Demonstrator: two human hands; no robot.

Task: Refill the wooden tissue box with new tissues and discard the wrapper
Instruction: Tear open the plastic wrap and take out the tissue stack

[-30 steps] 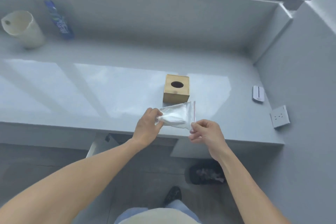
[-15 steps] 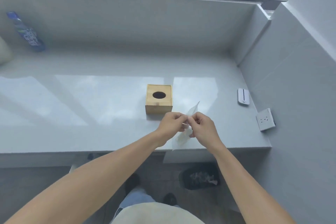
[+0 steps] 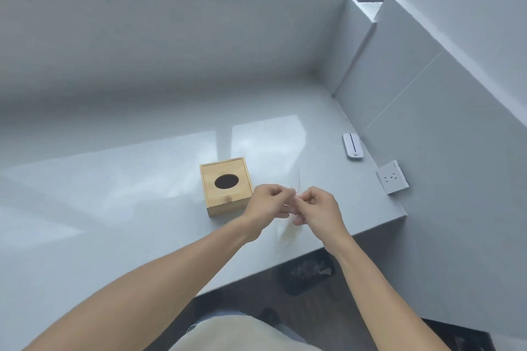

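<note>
A square wooden tissue box [image 3: 226,186] with a dark oval hole in its lid stands on the grey counter [image 3: 114,179]. Just to its right, my left hand [image 3: 269,202] and my right hand [image 3: 319,206] meet, both pinching a clear plastic tissue pack [image 3: 286,232] seen edge-on. The pack hangs thin between the fingers, its lower end showing below them over the counter's front part. Most of the pack is hidden by my fingers.
A white remote-like device [image 3: 353,146] lies at the counter's right edge by the wall. A white wall socket [image 3: 392,177] sits beside it. A dark bin [image 3: 309,271] with crumpled waste stands on the floor below the counter's front edge.
The pack has turned from flat-on to edge-on and my hands have closed together over its top. The view has moved closer and to the right; the cup and blue packet have left the frame.
</note>
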